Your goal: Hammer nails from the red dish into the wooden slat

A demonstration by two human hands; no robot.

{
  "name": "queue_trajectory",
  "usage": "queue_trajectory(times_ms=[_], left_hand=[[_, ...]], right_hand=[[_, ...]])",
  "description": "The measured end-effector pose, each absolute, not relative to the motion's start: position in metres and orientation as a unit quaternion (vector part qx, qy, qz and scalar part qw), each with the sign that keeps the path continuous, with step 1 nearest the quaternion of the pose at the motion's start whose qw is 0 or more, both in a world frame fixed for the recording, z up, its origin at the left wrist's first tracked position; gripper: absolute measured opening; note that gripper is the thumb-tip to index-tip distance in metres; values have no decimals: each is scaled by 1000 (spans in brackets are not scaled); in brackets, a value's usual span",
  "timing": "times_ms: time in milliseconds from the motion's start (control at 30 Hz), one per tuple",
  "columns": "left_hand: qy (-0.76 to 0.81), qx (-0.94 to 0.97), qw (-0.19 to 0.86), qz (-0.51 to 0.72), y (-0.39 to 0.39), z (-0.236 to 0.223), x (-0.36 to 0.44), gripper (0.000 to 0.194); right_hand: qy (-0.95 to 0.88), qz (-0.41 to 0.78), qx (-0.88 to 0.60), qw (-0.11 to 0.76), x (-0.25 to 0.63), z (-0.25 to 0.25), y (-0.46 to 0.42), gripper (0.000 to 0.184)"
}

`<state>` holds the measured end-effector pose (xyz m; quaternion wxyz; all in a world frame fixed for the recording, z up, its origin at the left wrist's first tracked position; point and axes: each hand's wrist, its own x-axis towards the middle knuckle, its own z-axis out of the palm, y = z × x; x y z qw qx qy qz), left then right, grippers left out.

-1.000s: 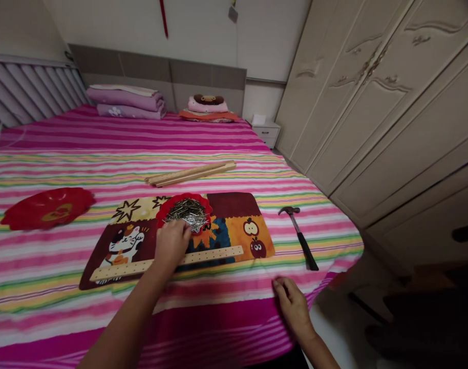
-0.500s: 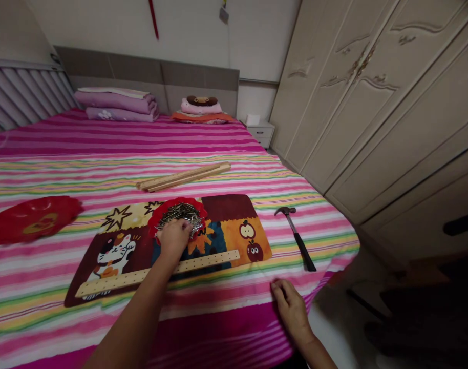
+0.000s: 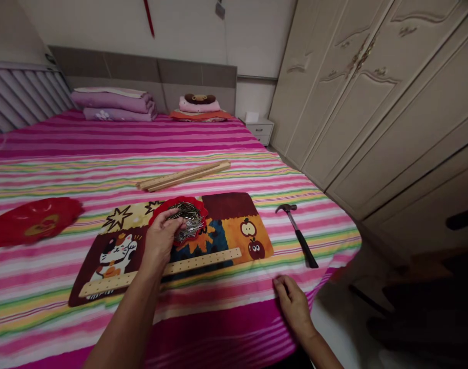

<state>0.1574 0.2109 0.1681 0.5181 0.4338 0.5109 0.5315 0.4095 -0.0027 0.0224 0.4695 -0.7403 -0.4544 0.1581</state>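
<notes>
My left hand (image 3: 164,237) is over the left side of a scalloped red bowl (image 3: 205,211). Its thumb and forefinger are apart above the heap of loose metal nails (image 3: 191,219), and I see nothing between them. In front of the bowl lies a flat wooden strip with rows of small holes (image 3: 203,262), partly behind my left forearm. My right hand (image 3: 293,302) rests low on the bed near its edge, fingers curled in and thumb against them; whatever they may hold is hidden. Beyond it lies a claw hammer (image 3: 298,236) with a black handle.
Bowl and strip lie on a patterned mat (image 3: 228,205) on the striped bed. More wooden strips (image 3: 184,176) lie behind the mat. A red plate (image 3: 34,220) is at the left. Folded bedding (image 3: 114,105) sits by the headboard, and a wardrobe (image 3: 372,102) stands at the right.
My left hand has drawn back leftward from the middle of the nails to the bowl's left side, and its thumb and forefinger have parted. My right hand stays nearly where it was.
</notes>
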Motion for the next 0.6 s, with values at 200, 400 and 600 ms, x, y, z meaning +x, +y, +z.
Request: queue_trajectory(times_ms=[200, 400, 600], left_hand=[[522, 392, 598, 465, 197, 159, 155, 44], [558, 485, 525, 422, 182, 151, 149, 44], [588, 575, 409, 395, 169, 144, 137, 41]], right_hand=[[-492, 137, -730, 453, 417, 46, 5, 25], [-509, -2, -775, 374, 476, 95, 51, 11], [-401, 20, -841, 364, 512, 94, 99, 17]])
